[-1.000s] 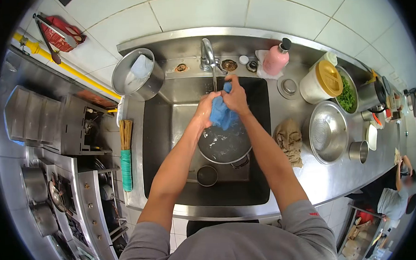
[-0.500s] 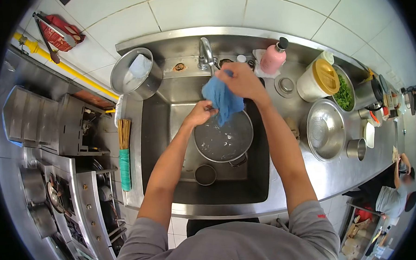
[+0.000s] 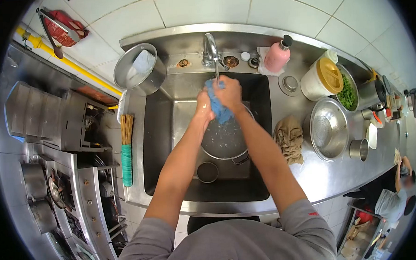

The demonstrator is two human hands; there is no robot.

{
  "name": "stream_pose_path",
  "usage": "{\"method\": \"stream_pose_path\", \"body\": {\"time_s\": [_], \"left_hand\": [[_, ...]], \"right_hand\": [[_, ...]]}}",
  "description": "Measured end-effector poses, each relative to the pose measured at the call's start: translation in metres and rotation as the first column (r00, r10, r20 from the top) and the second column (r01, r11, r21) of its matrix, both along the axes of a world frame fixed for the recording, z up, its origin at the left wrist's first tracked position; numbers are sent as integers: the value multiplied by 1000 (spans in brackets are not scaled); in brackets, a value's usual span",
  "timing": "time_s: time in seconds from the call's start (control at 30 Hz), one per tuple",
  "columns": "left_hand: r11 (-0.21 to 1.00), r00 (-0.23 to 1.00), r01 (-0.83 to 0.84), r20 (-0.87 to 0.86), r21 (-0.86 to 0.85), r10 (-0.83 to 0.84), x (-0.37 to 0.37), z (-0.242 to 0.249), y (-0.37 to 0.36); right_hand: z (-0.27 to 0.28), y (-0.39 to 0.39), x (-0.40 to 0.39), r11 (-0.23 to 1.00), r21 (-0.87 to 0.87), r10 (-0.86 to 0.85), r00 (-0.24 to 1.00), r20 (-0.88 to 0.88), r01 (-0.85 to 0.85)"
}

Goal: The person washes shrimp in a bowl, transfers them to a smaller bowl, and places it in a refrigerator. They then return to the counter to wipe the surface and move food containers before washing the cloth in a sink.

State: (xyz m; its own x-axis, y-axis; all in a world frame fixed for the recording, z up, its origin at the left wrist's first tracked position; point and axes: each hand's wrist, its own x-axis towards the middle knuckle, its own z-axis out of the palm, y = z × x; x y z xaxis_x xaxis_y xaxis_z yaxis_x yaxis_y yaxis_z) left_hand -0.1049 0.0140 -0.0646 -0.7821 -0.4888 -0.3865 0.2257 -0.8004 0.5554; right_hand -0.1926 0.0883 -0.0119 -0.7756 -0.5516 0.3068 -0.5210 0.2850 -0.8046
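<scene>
A blue cloth [image 3: 221, 111] is bunched between my two hands under the faucet [image 3: 210, 51], over the sink. My left hand [image 3: 204, 106] closes on its left side, and my right hand [image 3: 228, 92] grips it from the right, slightly blurred. Water seems to run from the spout onto the cloth. Beneath my hands a round pot [image 3: 224, 141] holds water with bits of foam on its surface. A small round dish [image 3: 207, 172] lies on the sink floor in front of the pot.
The sink's [image 3: 168, 178] left rim carries a large pot [image 3: 151, 81] with a light cloth inside and a stick bundle [image 3: 127, 156]. Rightward are a pink bottle [image 3: 277, 57], a brown cloth [image 3: 289, 138], a metal colander [image 3: 328, 129] and a yellow-lidded tub [image 3: 313, 83]. Another person [image 3: 392, 201] is far right.
My hands have come together, and the blue cloth that hung spread between them is now bunched up under the faucet. My right hand has moved down, and the brown cloth shows more fully.
</scene>
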Motion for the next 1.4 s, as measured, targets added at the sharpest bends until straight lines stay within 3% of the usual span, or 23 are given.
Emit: {"method": "stream_pose_path", "body": {"time_s": [0.03,0.07,0.13,0.23,0.27,0.37,0.43,0.47,0.5,0.57,0.63,0.67,0.77,0.8,0.9,0.97,1.03,1.1,1.13,1.2,1.23,1.33,1.4], "left_hand": [[999,992,22,122,-47,-17,3,28,3],[993,993,93,68,79,-99,12,65,11],[996,997,49,50,76,-53,19,44,0],[1000,990,23,136,10,-24,9,15,0],[999,982,24,187,-23,-20,4,7,3],[995,977,69,-207,65,-54,3,-33,-7],[992,995,98,23,-74,-96,4,-17,-9],[979,986,154,85,-131,-143,6,8,-7],[959,971,214,148,-186,-188,8,39,-5],[927,972,205,179,-315,-154,9,94,0],[902,980,196,114,-385,-164,6,112,-11],[848,956,288,81,-446,-281,10,115,-27],[628,877,473,261,-618,-403,20,113,-50],[466,826,560,420,-685,-376,23,106,-56],[286,730,679,579,-677,-363,38,88,-62],[350,692,722,633,-597,-347,46,63,-80],[752,832,514,455,-414,-318,60,50,-73],[978,978,168,148,-126,-149,39,60,-48],[997,1000,3,22,71,-5,26,62,-32],[997,990,-78,-124,-21,75,-6,22,-17],[990,975,-123,-196,-63,109,-15,7,-13],[985,977,-173,-127,-20,169,-19,2,-3],[993,991,-119,66,18,117,-15,36,6]], "right_hand": [[-13,7,-18,993,93,-73,997,-24,75],[-24,15,-27,996,40,-74,995,-66,77],[-38,27,-35,995,-67,-84,985,-149,75],[-8,8,6,899,-385,181,978,-108,-209],[11,7,25,903,-379,191,979,-66,-201],[42,4,51,908,-395,175,983,49,-142],[21,-4,31,903,-425,127,985,115,-67],[-4,-4,9,939,-341,93,985,143,-39],[-21,0,-14,994,-113,16,982,190,5],[-35,12,-26,958,-274,183,908,377,-79],[-15,34,-18,894,-375,445,584,679,-245],[-1,45,-16,846,-443,528,355,772,-296],[25,65,-39,709,125,493,614,616,-694],[26,63,-53,664,-76,530,396,750,-744],[36,60,-68,701,-288,701,555,448,-653],[41,54,-67,767,-477,642,521,562,-429],[53,50,-64,752,-602,656,403,638,-269],[59,34,-31,782,-571,595,569,567,-249],[60,24,-13,810,-531,543,656,524,-247],[49,-4,18,859,-427,410,879,245,-282],[50,-11,27,884,-395,347,918,193,-251],[45,-22,34,905,-406,173,982,74,-129],[22,-24,7,967,-243,73,996,-50,-83]]}}
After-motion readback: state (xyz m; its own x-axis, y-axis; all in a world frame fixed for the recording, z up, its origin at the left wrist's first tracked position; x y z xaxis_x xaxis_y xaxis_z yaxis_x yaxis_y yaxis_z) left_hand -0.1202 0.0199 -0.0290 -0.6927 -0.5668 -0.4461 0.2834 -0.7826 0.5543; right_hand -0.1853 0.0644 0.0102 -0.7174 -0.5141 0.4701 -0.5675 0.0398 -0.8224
